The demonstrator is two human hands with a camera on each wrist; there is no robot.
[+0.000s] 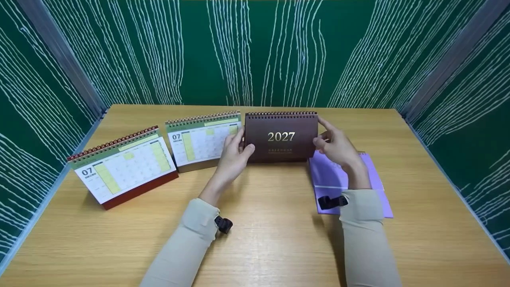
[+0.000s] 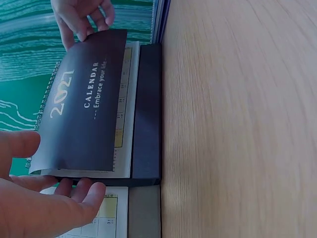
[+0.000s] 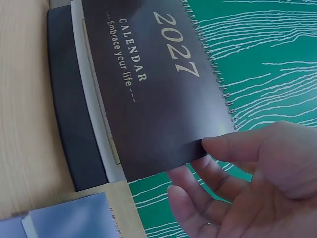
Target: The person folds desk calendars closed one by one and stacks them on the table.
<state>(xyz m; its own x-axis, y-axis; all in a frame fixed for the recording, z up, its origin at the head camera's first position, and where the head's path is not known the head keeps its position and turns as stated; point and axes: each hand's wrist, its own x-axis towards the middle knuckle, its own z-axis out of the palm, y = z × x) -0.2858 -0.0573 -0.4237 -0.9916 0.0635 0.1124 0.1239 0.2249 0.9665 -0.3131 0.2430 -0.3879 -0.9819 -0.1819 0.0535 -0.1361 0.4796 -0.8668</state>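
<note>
A dark brown desk calendar (image 1: 281,137) marked 2027 stands upright at the table's middle, its spiral binding along the top. My right hand (image 1: 338,145) pinches the cover's right edge between thumb and fingers. In the right wrist view the dark cover (image 3: 148,99) lifts off the pages, which show as a pale strip beside the black base (image 3: 74,109). At the calendar's left end is my left hand (image 1: 234,149), fingers against the side edge. Its thumb (image 2: 22,144) stands apart from its fingers in the left wrist view.
Two desk calendars turned to page 07 stand at left: a brown-based one (image 1: 205,139) close beside the dark calendar and a red-based one (image 1: 125,167) farther left. A purple calendar (image 1: 330,175) lies flat under my right forearm. Green walls (image 1: 279,52) enclose the wooden table (image 1: 263,239).
</note>
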